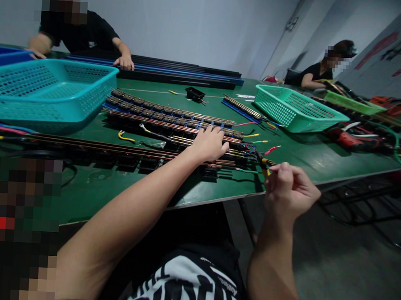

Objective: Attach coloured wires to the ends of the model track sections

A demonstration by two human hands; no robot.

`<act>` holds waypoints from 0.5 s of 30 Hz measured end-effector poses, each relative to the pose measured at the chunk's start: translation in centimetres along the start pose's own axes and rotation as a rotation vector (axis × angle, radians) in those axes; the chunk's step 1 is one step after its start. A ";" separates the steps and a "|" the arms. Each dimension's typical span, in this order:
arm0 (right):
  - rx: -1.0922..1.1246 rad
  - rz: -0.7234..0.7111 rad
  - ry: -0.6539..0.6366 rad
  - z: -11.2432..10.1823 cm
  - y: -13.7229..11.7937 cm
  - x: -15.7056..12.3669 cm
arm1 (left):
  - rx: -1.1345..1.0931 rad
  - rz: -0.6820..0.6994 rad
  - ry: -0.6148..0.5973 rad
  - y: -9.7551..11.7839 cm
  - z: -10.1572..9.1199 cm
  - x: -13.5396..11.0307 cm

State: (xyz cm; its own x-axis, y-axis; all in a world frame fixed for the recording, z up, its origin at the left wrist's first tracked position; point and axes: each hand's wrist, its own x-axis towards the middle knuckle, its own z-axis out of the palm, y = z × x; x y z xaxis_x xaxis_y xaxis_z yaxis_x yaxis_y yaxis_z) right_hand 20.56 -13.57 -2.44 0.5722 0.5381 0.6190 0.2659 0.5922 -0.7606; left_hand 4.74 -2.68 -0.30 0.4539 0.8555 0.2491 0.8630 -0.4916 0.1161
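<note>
My left hand (210,144) lies palm down with spread fingers across several black and blue rail strips (155,115) fitted with copper rods. Coloured wires come out of the strips' right ends, among them a red wire (272,150) and a green wire (248,170). Beyond those ends, past the table's front edge, my right hand (289,188) is closed in a pinch. At its fingertips is a yellow-and-black piece (266,162); whether it is a wire or a slim tool I cannot make out. A short yellow wire (126,137) lies left of my left hand.
A turquoise basket (50,109) stands at left, a green basket (298,110) at right. Near it lies a red-and-black power tool (352,139). Across the green table (116,194), a person's hand (124,62) touches long black strips (181,78). Another person (319,73) sits far right.
</note>
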 end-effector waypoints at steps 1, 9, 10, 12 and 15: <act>-0.099 -0.064 -0.081 -0.2 -0.1 -0.1 | 0.001 0.001 0.004 0.0 0.0 0.0; -0.414 -0.397 -0.588 -1.0 -0.6 0.3 | 0.011 0.007 0.008 0.0 0.1 0.1; -0.412 -0.400 -0.580 -1.0 -0.6 0.3 | 0.011 0.008 0.007 0.0 0.1 0.1; -0.406 -0.403 -0.581 -1.0 -0.6 0.3 | 0.008 0.010 0.005 0.0 0.1 0.1; -0.403 -0.401 -0.658 -1.1 -0.8 0.6 | 0.004 0.017 0.004 0.0 0.1 0.0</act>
State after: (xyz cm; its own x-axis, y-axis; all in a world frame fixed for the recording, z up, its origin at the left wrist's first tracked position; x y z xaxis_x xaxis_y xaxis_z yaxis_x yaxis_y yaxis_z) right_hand 21.60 -14.39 -1.68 -0.1557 0.6454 0.7478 0.6771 0.6210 -0.3948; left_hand 4.75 -2.61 -0.35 0.4673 0.8464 0.2553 0.8561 -0.5053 0.1083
